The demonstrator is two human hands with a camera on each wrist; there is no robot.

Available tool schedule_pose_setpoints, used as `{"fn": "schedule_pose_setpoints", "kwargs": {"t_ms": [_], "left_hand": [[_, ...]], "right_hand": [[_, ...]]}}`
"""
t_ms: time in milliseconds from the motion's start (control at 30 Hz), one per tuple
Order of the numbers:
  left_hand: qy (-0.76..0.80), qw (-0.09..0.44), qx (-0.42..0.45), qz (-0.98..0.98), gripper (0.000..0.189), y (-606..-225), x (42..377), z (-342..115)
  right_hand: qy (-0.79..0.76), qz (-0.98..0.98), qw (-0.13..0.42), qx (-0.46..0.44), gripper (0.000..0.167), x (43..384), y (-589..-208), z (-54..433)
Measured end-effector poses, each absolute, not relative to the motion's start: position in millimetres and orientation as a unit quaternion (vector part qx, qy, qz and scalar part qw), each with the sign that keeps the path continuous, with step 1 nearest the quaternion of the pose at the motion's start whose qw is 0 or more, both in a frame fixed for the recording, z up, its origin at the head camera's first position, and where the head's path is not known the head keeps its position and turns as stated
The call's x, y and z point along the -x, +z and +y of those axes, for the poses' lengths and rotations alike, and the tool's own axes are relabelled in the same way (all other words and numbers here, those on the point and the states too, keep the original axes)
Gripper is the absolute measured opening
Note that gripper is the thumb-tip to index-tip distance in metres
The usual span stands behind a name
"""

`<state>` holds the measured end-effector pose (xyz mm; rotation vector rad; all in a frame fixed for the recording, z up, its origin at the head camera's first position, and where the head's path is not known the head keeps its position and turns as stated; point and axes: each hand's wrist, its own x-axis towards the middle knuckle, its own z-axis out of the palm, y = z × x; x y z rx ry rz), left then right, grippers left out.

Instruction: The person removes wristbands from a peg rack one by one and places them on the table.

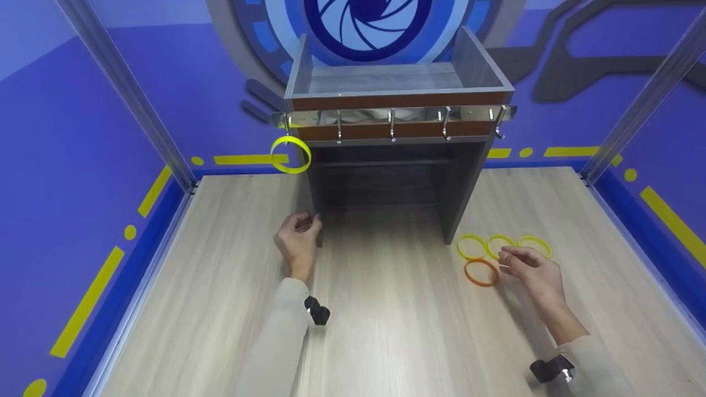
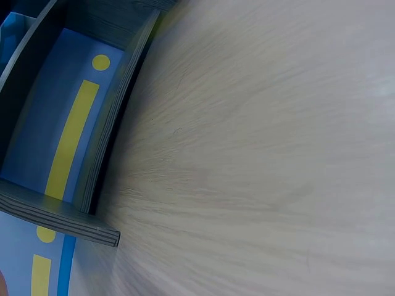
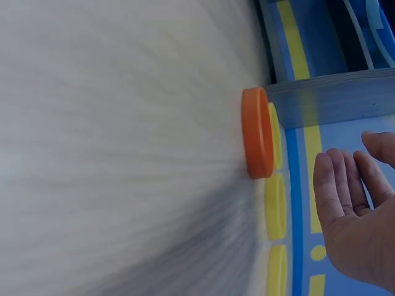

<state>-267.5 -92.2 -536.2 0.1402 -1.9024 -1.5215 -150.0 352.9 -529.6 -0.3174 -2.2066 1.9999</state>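
Observation:
A yellow ring (image 1: 291, 170) hangs from the leftmost hook of the metal hook rail (image 1: 364, 116) on a grey shelf unit. My left hand (image 1: 298, 238) is beside the foot of the unit's left side panel, fingers loosely curled, holding nothing; its wrist view catches only a sliver of it. Over the tabletop at the right hovers my right hand (image 1: 534, 275), relaxed and empty. Near its fingertips lie an orange ring (image 1: 481, 284) and three yellow rings in a row, the left ring (image 1: 459, 248), middle ring (image 1: 501, 236) and right ring (image 1: 535, 237), the last two partly covered by the hand.
The shelf unit (image 1: 469, 182) stands at the back middle of the wood-grain table (image 1: 380, 309), open at the front below the rail. Other hooks, such as the middle hook (image 1: 392, 125), hold no rings. Blue printed walls (image 1: 182, 71) enclose the sides and back.

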Motion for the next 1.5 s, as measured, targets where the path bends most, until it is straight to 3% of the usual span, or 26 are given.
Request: {"fn": "schedule_pose_setpoints", "kwargs": {"t_ms": [300,1067,1500], "left_hand": [[-0.597,0.339,-0.053,-0.725,0.012,-537,267,-92],[-0.599,0.344,-0.046,-0.722,0.012,-537,267,-93],[-0.591,0.332,-0.057,-0.733,0.012,-535,266,-92]], "right_hand": [[0.707,-0.696,0.108,0.074,0.043,153,-510,334],[0.703,-0.702,0.113,0.005,0.039,173,-465,269],[0.744,-0.651,0.134,-0.060,0.024,193,-441,227]]}}
